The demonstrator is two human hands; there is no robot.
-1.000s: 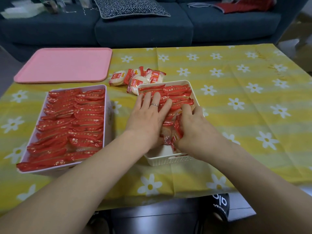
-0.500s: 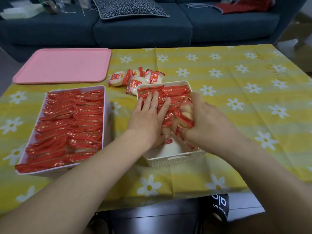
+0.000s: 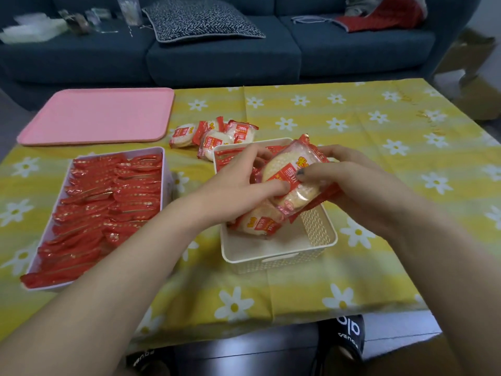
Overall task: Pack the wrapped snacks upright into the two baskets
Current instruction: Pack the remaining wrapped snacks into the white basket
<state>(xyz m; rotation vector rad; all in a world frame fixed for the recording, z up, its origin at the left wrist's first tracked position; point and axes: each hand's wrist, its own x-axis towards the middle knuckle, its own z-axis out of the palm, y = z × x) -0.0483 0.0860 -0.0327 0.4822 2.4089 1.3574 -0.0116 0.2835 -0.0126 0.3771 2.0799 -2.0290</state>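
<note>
i see both hands over the cream basket (image 3: 320, 234) at the middle of the frame. the right hand (image 3: 360, 185) has its grip clamped on a wrapped rice cracker (image 3: 292, 180), thumb on the red label and fingers behind, lifted flat-side up just above the basket; i judge it is held so to turn it on edge before it goes in. the left hand (image 3: 238, 185) has its thumb pressed on the same packet's lower edge while its fingers reach to the upright row (image 3: 230, 157) at the basket's far end, probably to keep that row from toppling into the empty near half. another packet (image 3: 257, 223) lies slumped in the basket below. the pale basket (image 3: 162, 156) at left of the frame is packed full with red edges up. a few loose packets (image 3: 214, 137) wait on the counter (image 3: 379, 147) just above the cream basket. a pink tray (image 3: 95, 115) sits at upper left.
</note>
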